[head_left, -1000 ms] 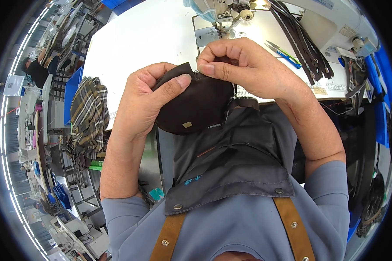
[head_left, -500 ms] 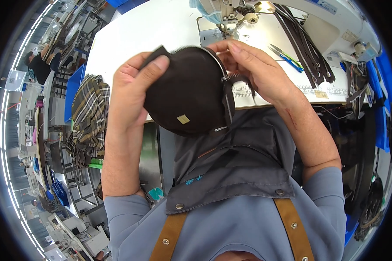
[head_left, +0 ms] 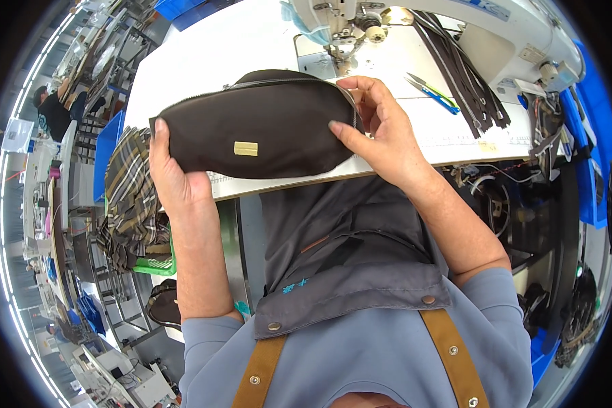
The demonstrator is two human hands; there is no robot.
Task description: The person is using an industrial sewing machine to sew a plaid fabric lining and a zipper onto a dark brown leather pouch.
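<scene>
A dark brown fabric pouch [head_left: 285, 129] with a zipper [head_left: 251, 84] along its upper edge is held up over the front of the white table. Its front panel faces me and carries a small gold-coloured plate. My left hand [head_left: 177, 170] grips the pouch's left end, thumb in front and the other fingers hidden behind. At the right end my right hand [head_left: 381, 132] pinches the edge, thumb on the front panel and fingers curled at the zipper's end.
Beyond the pouch stands a sewing machine [head_left: 340, 30]. Blue-and-green thread snips [head_left: 434, 94] and a bundle of dark zippers [head_left: 466, 81] lie to its right. Plaid fabric pieces [head_left: 126, 183] are piled at the left, above a green basket [head_left: 158, 264]. A person [head_left: 53, 112] sits far left.
The pouch has turned and been stretched out sideways, so its whole front panel now shows. My left hand has moved left and down to its end; my right thumb now presses the front.
</scene>
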